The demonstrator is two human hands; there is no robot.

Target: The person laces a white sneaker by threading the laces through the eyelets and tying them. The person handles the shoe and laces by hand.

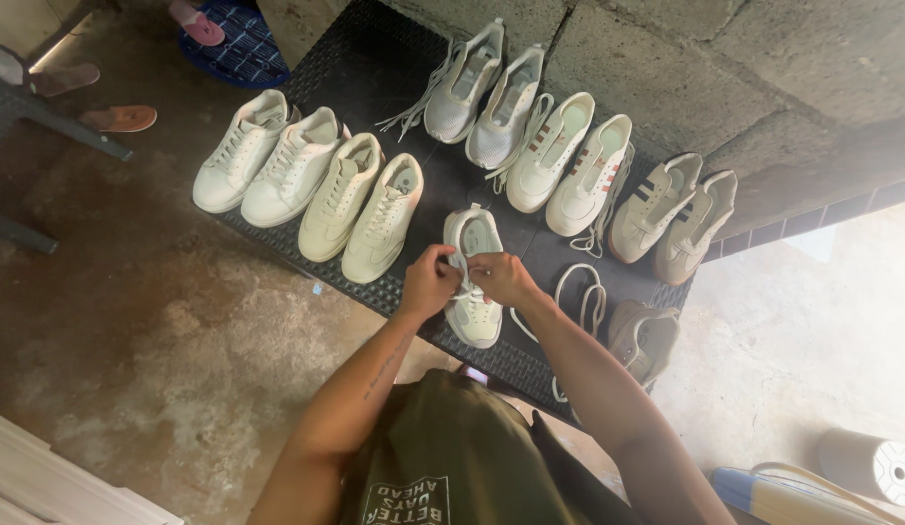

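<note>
Here both hands meet over a white sneaker (474, 292) lying on a black mat (374, 68). The left hand (428, 282) and right hand (503, 277) each pinch its lace (461, 264) near the tongue. More pale sneakers (360, 204) stand in rows around it; a loose lace (581, 292) lies just right.

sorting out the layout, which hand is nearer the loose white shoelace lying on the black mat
Right. The right hand is at the white sneaker, just left of the loose white shoelace. The left hand is on the sneaker's far side, farther from the lace.
</note>
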